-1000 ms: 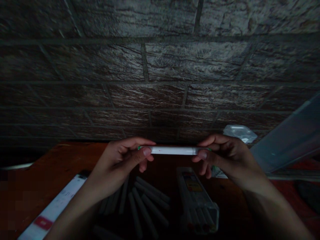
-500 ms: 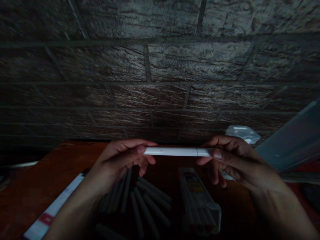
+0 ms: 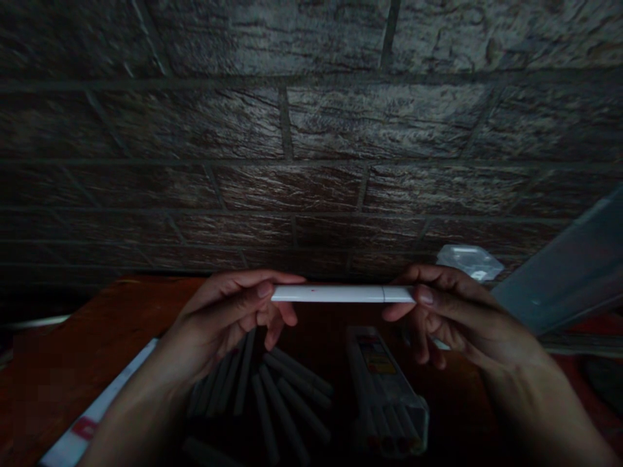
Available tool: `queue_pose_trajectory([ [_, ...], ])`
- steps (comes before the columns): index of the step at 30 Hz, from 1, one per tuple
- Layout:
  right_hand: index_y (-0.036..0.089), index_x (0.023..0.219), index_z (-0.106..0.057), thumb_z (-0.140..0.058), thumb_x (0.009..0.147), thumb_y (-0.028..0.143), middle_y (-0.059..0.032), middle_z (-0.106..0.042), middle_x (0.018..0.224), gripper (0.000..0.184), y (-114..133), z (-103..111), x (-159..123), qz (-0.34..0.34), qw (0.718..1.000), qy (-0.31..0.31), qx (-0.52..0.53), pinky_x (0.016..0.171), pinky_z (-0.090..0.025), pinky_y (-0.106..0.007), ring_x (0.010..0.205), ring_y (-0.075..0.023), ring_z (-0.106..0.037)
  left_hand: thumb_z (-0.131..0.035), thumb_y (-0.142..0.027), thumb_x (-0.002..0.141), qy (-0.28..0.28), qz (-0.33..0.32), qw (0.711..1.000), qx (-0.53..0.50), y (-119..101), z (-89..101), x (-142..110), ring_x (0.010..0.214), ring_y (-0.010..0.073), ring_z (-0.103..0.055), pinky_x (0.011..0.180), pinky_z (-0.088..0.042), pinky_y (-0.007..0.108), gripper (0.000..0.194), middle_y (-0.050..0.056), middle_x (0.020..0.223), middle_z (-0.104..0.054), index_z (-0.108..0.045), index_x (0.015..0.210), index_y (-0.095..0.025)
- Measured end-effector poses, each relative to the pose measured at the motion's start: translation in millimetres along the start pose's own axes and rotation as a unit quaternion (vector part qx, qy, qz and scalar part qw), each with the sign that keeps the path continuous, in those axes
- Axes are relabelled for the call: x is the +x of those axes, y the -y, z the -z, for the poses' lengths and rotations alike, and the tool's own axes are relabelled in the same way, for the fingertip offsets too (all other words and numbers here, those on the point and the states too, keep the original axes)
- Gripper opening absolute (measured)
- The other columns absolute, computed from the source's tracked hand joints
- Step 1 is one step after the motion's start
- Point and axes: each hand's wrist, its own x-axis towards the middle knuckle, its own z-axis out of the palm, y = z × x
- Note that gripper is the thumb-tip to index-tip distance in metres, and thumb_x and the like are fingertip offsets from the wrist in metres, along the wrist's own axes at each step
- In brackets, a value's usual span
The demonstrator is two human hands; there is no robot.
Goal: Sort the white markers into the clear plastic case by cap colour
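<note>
A white marker pen (image 3: 335, 294) lies level between my two hands, above the table. The thumb and fingers of my left hand (image 3: 233, 308) pinch its left end. At its right end, beside a thin dark seam around the barrel, my right hand (image 3: 455, 311) grips it the same way. Below, several more pale markers (image 3: 287, 405) are spread on the dark tabletop. To their right lies a clear plastic marker case (image 3: 384, 389) with a yellow and dark label and several markers inside.
A brick-patterned wall (image 3: 311, 130) rises right behind the wooden table (image 3: 97, 311). Behind my right hand sits a clear plastic piece (image 3: 471, 261), next to a large translucent panel (image 3: 564, 272). A white and red flat item (image 3: 107, 395) lies by my left forearm. The light is dim.
My left hand has shifted slightly left along the marker, so more of its left end shows. My right hand stays almost where it was.
</note>
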Motion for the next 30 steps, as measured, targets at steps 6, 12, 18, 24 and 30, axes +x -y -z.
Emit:
queue_pose_trajectory([
  [6, 0.013, 0.090, -0.071, -0.086, 0.084, 0.035, -0.0127, -0.081, 0.090, 0.028, -5.9, 2.7, 2.9, 0.039, 0.997, -0.042, -0.046, 0.040, -0.059, -0.021, 0.057, -0.0232, -0.077, -0.068, -0.034, 0.100, -0.047, -0.046, 0.989, 0.135, -0.4, -4.7, 3.2, 0.061, 0.0097, -0.066, 0.060, -0.053, 0.018, 0.025, 0.004, 0.080, -0.074, -0.079, 0.119, -0.022],
  [12, 0.012, 0.089, -0.075, -0.088, 0.083, 0.032, -0.0124, -0.081, 0.084, 0.024, -9.1, 0.0, 4.3, 0.075, 0.990, -0.069, -0.098, 0.043, -0.061, -0.021, 0.064, -0.0256, -0.079, -0.070, -0.031, 0.097, -0.073, -0.081, 0.963, 0.247, 0.4, -9.7, 3.7, 0.055, 0.0085, -0.063, 0.053, -0.049, 0.016, 0.022, 0.002, 0.070, -0.071, -0.079, 0.111, -0.017],
  [18, 0.012, 0.086, -0.076, -0.090, 0.079, 0.025, -0.0093, -0.078, 0.070, 0.020, -10.6, -6.1, 3.5, 0.118, 0.974, -0.096, -0.171, 0.047, -0.061, -0.017, 0.055, -0.0179, -0.075, -0.075, -0.028, 0.091, -0.099, -0.096, 0.948, 0.287, 6.6, -13.9, 5.4, 0.051, 0.0077, -0.062, 0.049, -0.046, 0.013, 0.019, 0.000, 0.065, -0.069, -0.079, 0.106, -0.017],
  [24, 0.015, 0.080, -0.077, -0.092, 0.075, 0.025, -0.0064, -0.076, 0.066, 0.019, -15.5, -10.5, 2.4, 0.162, 0.947, -0.138, -0.239, 0.046, -0.059, -0.016, 0.048, -0.0139, -0.069, -0.078, -0.026, 0.086, -0.121, -0.113, 0.938, 0.303, 9.1, -23.3, 8.4, 0.044, 0.0068, -0.054, 0.041, -0.040, 0.012, 0.014, -0.003, 0.054, -0.062, -0.079, 0.095, -0.015],
  [30, 0.017, 0.079, -0.075, -0.090, 0.077, 0.028, -0.0045, -0.075, 0.064, 0.019, -17.6, -13.6, 3.3, 0.209, 0.919, -0.157, -0.294, 0.047, -0.056, -0.017, 0.049, -0.0133, -0.068, -0.083, -0.022, 0.081, -0.135, -0.146, 0.930, 0.308, 11.4, -26.3, 5.9, 0.042, 0.0052, -0.052, 0.041, -0.040, 0.010, 0.010, -0.005, 0.052, -0.062, -0.080, 0.090, -0.018],
])
